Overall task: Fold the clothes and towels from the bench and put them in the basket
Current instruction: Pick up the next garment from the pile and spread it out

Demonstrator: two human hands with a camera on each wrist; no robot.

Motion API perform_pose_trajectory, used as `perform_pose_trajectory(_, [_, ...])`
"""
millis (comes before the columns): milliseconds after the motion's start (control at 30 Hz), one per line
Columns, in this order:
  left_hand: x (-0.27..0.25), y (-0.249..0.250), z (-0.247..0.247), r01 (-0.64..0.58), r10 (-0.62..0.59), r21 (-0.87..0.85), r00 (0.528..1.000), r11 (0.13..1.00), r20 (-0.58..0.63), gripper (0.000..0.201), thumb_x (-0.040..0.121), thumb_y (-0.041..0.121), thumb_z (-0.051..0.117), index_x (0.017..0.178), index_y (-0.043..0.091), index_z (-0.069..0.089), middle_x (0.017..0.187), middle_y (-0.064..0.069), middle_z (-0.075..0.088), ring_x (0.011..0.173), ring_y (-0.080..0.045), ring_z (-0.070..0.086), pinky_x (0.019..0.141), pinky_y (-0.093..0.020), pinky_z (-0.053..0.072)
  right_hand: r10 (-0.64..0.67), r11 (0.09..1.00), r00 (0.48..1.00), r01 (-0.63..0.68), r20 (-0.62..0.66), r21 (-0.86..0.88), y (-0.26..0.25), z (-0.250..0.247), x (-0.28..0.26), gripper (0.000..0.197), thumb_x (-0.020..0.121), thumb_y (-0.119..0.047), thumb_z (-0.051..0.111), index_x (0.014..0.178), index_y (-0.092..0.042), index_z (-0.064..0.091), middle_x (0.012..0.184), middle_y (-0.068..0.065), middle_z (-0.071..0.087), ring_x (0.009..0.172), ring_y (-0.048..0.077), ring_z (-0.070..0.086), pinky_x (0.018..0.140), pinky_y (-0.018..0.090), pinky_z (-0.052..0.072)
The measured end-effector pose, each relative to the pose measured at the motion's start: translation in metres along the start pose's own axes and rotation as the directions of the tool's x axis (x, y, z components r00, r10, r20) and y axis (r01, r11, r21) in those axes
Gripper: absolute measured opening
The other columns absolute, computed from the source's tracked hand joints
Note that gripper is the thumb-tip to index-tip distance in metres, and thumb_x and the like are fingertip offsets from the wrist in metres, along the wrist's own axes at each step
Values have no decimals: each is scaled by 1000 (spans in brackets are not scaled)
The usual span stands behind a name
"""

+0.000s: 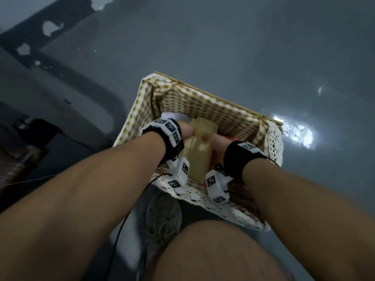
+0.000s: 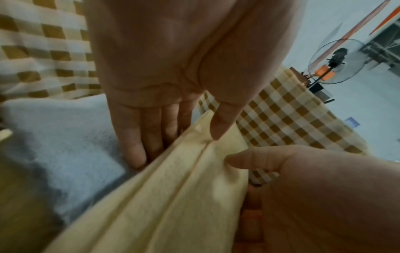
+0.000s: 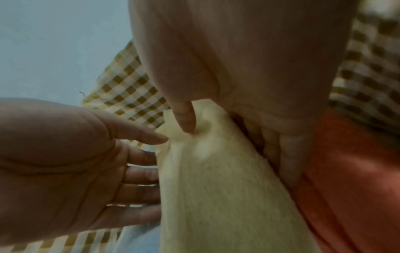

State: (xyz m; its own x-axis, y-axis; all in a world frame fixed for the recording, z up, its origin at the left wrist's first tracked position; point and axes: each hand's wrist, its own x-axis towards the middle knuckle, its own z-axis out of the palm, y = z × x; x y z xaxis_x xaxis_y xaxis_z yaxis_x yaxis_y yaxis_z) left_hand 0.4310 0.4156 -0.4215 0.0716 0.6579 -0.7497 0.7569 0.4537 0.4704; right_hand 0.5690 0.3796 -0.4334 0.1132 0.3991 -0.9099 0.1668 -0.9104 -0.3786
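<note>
the folded pale yellow towel (image 1: 197, 157) sits low in the gingham-lined wicker basket (image 1: 213, 112), wedged between a white folded towel (image 2: 65, 145) and an orange cloth (image 3: 346, 171). the left hand (image 1: 185, 131) pinches it, fingers straight, thumb on top; the right hand (image 1: 218, 141) pinches the opposite side. release too soon and the fold may spring open; pulling fingers from so tight a gap may drag the neighbours.

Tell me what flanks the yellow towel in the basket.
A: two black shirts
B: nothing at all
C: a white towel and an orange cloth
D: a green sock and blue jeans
C: inside the basket, the yellow towel, pinched by the left hand and the right hand, stands between a white towel and an orange cloth.
</note>
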Motion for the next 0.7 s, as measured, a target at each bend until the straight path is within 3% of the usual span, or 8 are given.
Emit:
perform_pose_trajectory(100, [-10,5,-13,-33,28,-151,999,988,-35,30,101,24,51,71,19,47,78,0,53,80,-22,56,73,-34,53,-34,996,999,31,-33,-88,-10,-8,-11,70,97,-43,58,154,-9,33,143,23,50,117,44,58,97,58,52])
perform_pose_trajectory(200, [-41,15,-40,-94,72,-247,993,964,-96,19,100,21,51,83,15,56,84,-1,62,67,-15,61,48,-23,48,-166,961,985,150,-52,-230,-30,-10,-39,61,98,-42,55,146,-7,44,137,18,56,110,36,62,95,48,54])
perform_pose_trajectory(267, [-66,18,-60,-156,127,-287,985,945,-119,14,98,19,52,91,12,62,90,-3,68,69,-17,64,52,-22,46,-298,892,954,273,-14,-359,-48,-1,-70,48,96,-43,56,130,-9,59,118,10,65,90,25,65,82,36,54])
perform_pose_trajectory(333, [-99,16,-82,-258,213,-271,959,927,-185,15,94,17,54,86,11,65,85,-6,70,65,-17,64,54,-22,43,-414,802,907,405,80,-438,-67,18,-107,36,88,-47,60,107,-17,66,95,4,70,73,19,65,68,28,47])
perform_pose_trajectory(433, [-159,-7,-115,-357,303,-139,903,924,-306,21,93,17,54,88,4,70,80,-12,70,66,-24,67,59,-29,48,-535,639,806,583,255,-502,-89,59,-164,11,89,-24,57,86,-20,66,77,-1,71,66,17,65,59,23,46])
perform_pose_trajectory(500, [-198,-34,-139,-384,315,-91,853,919,-415,21,95,20,54,94,7,71,91,-11,75,79,-26,74,68,-31,53,-571,552,742,664,351,-505,-101,91,-197,14,93,-15,54,91,-13,68,81,2,74,69,19,68,63,27,52])
perform_pose_trajectory(600, [-255,-91,-174,-380,293,-51,787,924,-544,13,93,25,58,94,20,69,94,-2,75,83,-21,73,79,-36,59,-572,424,662,744,484,-516,-109,148,-246,15,98,-27,56,94,-17,67,100,4,74,85,22,71,78,31,52])
perform_pose_trajectory(700, [-307,-159,-196,-252,241,82,708,964,-664,19,91,34,60,105,25,69,104,2,74,95,-18,68,88,-34,54,-564,371,591,806,577,-462,-104,215,-283,13,98,-25,59,91,-16,64,91,6,71,70,18,66,66,23,49])
